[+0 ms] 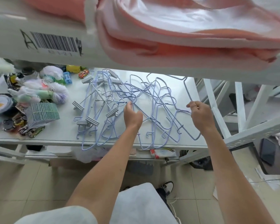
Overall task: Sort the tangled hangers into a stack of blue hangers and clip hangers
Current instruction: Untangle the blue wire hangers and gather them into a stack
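The fingers [130,105] of the left hand [132,114] curl around the hook of one blue wire hanger in the middle of the tangle, while the right hand [200,116] pinches the wire of another blue hanger at the tangle's right edge. Holding two separate points this way probably lets the person pull one hanger free while steadying the rest.

Above everything, folded pink fabric [184,34] lies on an upper shelf and overhangs its front. The white shelf [68,135] below carries the work. The blue hangers [160,110] sprawl across its middle and right, several hanging over the front edge. The clip hangers [94,101], metal with grey clips, lie just left of them, interlocked with blue ones; no separate stacks show yet, so the sorting seems to be at an early stage.

A heap of small toys and bagged items [31,97] fills the shelf's left end, including toy cars.

On the upper shelf's front edge is a barcode label [57,42] with a handwritten "A" beside it; the small print beneath is too blurred to read.
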